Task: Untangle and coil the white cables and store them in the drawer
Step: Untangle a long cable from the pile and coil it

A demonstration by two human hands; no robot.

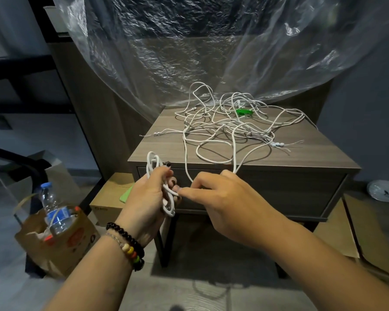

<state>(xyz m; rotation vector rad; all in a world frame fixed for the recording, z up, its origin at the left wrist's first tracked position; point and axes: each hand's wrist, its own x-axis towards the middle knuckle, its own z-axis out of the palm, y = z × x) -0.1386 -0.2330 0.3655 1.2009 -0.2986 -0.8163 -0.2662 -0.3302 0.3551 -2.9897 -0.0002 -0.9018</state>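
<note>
A grey-brown wooden nightstand (312, 151) carries a tangle of white cables (229, 124) spread over most of its top. A small green clip (243, 112) sits in the tangle toward the nightstand's back edge. One loop hangs over its front edge.

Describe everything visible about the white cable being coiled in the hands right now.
The white cable looks like smooth, round, plastic-coated cord. Several loops of it are gathered into a small coil gripped in the left hand, sticking out above and below the fist. The right hand pinches the strand beside the coil. From there it climbs over the front edge of the wooden nightstand into the tangled pile of cables on top. The drawer below is closed.
</note>
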